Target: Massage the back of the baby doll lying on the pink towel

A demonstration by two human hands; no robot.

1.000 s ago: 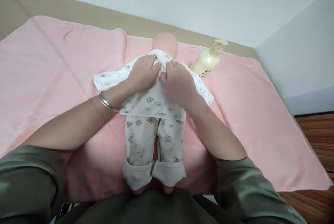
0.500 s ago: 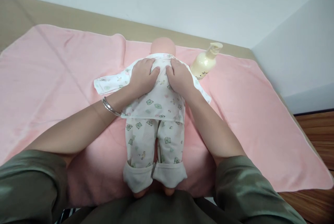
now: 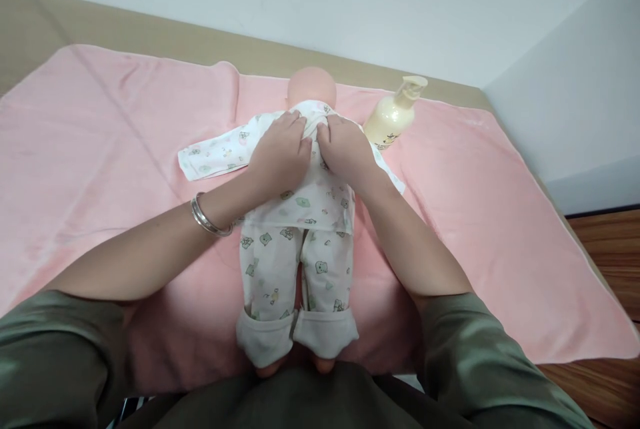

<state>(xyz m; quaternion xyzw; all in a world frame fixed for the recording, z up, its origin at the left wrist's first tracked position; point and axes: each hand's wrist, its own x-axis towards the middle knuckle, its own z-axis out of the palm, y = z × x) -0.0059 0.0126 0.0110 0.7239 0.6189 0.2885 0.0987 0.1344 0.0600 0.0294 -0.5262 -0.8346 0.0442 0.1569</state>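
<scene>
A baby doll lies stretched out with its bald head away from me and its feet against my front. It wears a white printed top and matching trousers with turned-up cuffs. On the upper part of the top, my left hand rests palm down, fingers laid along the cloth. My right hand lies beside it on the other shoulder area, also open and flat. The two thumbs are a short way apart, with wrinkled cloth between them. The doll's face is not visible.
A pale yellow pump bottle stands just right of the doll's shoulder. Beneath everything a pink blanket covers most of the tan table. White walls rise behind and at the right, and wooden drawers show at the right.
Both hands have shifted slightly on the doll's upper body, the left thumb moving inward. The cloth near the neck has become creased between the hands. The bottle stays in place.
</scene>
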